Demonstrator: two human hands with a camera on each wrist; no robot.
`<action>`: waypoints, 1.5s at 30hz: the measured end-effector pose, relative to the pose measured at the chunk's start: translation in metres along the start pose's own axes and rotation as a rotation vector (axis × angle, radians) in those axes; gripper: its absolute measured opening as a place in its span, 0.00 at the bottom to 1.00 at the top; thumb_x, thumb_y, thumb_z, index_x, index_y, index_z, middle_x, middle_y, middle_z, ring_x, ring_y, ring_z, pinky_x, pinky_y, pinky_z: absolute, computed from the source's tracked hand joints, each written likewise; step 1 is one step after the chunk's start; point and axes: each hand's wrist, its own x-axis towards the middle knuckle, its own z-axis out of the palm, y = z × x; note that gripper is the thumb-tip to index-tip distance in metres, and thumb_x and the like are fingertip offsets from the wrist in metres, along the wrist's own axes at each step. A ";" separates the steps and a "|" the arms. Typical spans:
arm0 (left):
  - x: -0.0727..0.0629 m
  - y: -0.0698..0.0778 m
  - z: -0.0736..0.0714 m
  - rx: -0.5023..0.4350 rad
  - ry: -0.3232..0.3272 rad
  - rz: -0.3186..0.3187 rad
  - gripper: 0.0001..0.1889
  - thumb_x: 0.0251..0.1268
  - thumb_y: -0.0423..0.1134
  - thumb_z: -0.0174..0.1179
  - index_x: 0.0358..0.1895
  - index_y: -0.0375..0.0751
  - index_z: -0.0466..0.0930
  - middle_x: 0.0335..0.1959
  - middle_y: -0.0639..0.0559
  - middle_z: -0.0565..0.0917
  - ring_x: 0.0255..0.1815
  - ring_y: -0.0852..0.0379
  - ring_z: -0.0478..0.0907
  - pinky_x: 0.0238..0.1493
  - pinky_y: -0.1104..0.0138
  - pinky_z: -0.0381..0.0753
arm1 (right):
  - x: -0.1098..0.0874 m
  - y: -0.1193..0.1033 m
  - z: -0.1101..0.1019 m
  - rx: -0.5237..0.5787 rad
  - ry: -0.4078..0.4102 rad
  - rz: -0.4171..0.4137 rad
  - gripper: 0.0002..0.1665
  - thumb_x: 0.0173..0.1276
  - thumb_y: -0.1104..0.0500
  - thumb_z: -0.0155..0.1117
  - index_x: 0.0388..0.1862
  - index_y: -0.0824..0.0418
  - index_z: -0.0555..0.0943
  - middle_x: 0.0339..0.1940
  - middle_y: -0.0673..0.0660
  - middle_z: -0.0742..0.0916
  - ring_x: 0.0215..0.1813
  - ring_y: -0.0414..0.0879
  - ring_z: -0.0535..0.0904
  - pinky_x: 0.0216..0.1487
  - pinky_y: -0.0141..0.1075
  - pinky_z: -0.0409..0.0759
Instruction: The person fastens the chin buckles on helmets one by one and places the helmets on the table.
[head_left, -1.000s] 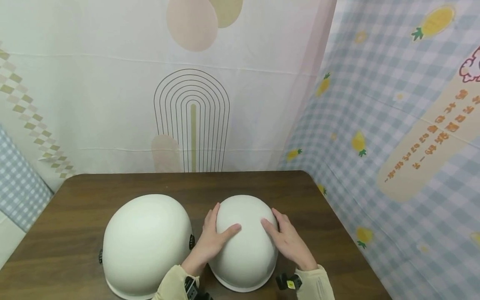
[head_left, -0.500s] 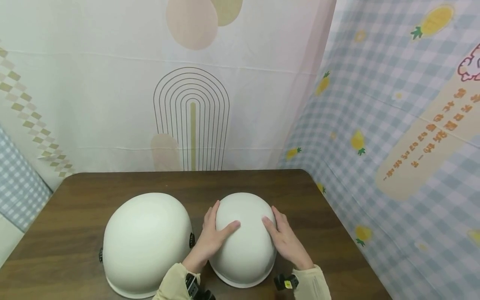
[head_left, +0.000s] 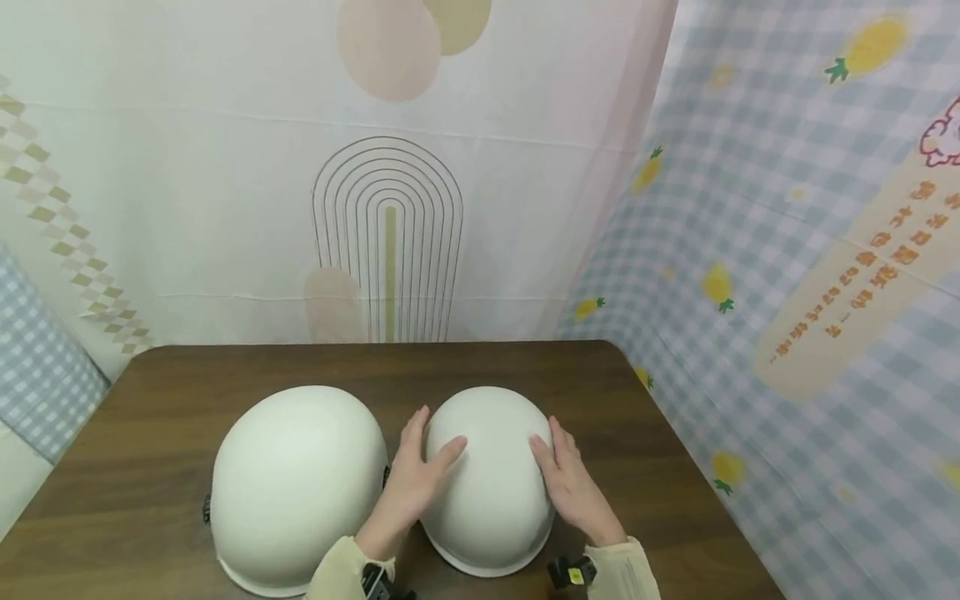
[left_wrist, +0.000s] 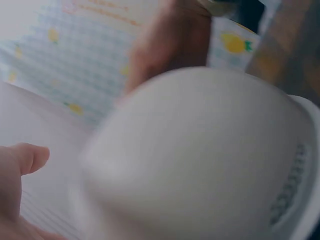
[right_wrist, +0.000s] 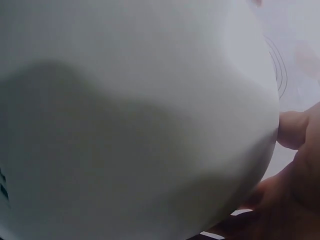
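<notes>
A smooth white helmet, dome up, sits on the table between both hands. To its left my left hand has its fingers extended; the left wrist view shows the thumb apart from the shell. My right hand rests along the helmet's right side with straight fingers, and its thumb touches the shell in the right wrist view. Dark vent slots mark the helmet's side near the rim. A larger white helmet with small black side pieces stands at the left, just beyond my left hand.
The dark wooden table ends at a back edge against a pale printed cloth. A blue checked cloth with pineapples hangs along the right side. Bare tabletop lies behind the helmets and to the right.
My left hand has shifted slightly left, its thumb and fingers coming away from the smaller helmet. My right hand and both helmets have barely moved.
</notes>
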 end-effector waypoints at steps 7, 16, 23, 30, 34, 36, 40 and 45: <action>-0.015 0.026 -0.054 0.058 0.079 0.238 0.36 0.69 0.49 0.59 0.75 0.43 0.56 0.78 0.49 0.52 0.78 0.48 0.41 0.72 0.45 0.44 | -0.005 0.002 -0.009 0.023 0.004 -0.021 0.48 0.76 0.33 0.39 0.79 0.65 0.46 0.76 0.67 0.56 0.75 0.65 0.53 0.68 0.63 0.54; -0.032 0.002 -0.139 0.241 0.293 0.485 0.29 0.68 0.34 0.60 0.71 0.48 0.66 0.73 0.51 0.64 0.77 0.55 0.50 0.71 0.70 0.50 | -0.009 0.004 -0.016 0.026 -0.008 -0.015 0.50 0.73 0.31 0.43 0.79 0.63 0.50 0.75 0.64 0.60 0.74 0.62 0.57 0.68 0.61 0.57; -0.034 -0.031 -0.173 0.450 0.222 0.335 0.39 0.69 0.48 0.60 0.78 0.49 0.51 0.78 0.38 0.46 0.78 0.41 0.34 0.63 0.29 0.41 | -0.009 0.007 -0.015 0.019 0.002 0.008 0.50 0.72 0.29 0.41 0.79 0.58 0.47 0.77 0.64 0.56 0.75 0.62 0.54 0.68 0.62 0.55; -0.030 -0.042 -0.178 0.555 0.189 0.328 0.41 0.64 0.51 0.64 0.76 0.42 0.56 0.75 0.30 0.47 0.74 0.26 0.38 0.60 0.28 0.38 | -0.002 0.007 -0.014 0.024 0.028 -0.025 0.45 0.74 0.32 0.40 0.79 0.56 0.51 0.75 0.65 0.60 0.74 0.63 0.57 0.68 0.62 0.56; -0.028 -0.044 -0.181 0.543 0.174 0.316 0.40 0.64 0.51 0.64 0.76 0.44 0.57 0.77 0.33 0.46 0.74 0.26 0.38 0.58 0.27 0.42 | 0.002 0.007 -0.015 0.021 0.014 -0.025 0.44 0.74 0.32 0.39 0.79 0.56 0.51 0.75 0.64 0.60 0.74 0.63 0.57 0.68 0.62 0.57; -0.028 -0.044 -0.183 0.544 0.164 0.310 0.40 0.64 0.51 0.64 0.76 0.45 0.56 0.77 0.34 0.45 0.74 0.27 0.38 0.58 0.26 0.42 | 0.004 0.007 -0.015 0.025 0.005 -0.026 0.44 0.74 0.31 0.39 0.79 0.56 0.51 0.75 0.64 0.60 0.74 0.63 0.57 0.68 0.62 0.56; -0.025 -0.044 -0.184 0.550 0.154 0.314 0.41 0.64 0.51 0.64 0.76 0.45 0.56 0.77 0.33 0.45 0.74 0.26 0.38 0.58 0.26 0.41 | 0.006 0.007 -0.015 0.033 -0.008 -0.031 0.44 0.75 0.32 0.39 0.79 0.56 0.50 0.76 0.63 0.59 0.74 0.63 0.56 0.67 0.62 0.56; -0.021 -0.047 -0.182 0.554 0.152 0.330 0.41 0.64 0.51 0.64 0.76 0.45 0.56 0.76 0.33 0.45 0.73 0.25 0.39 0.58 0.26 0.43 | 0.007 0.011 -0.016 0.040 -0.010 -0.034 0.44 0.75 0.32 0.39 0.79 0.56 0.50 0.76 0.63 0.59 0.74 0.63 0.56 0.67 0.63 0.56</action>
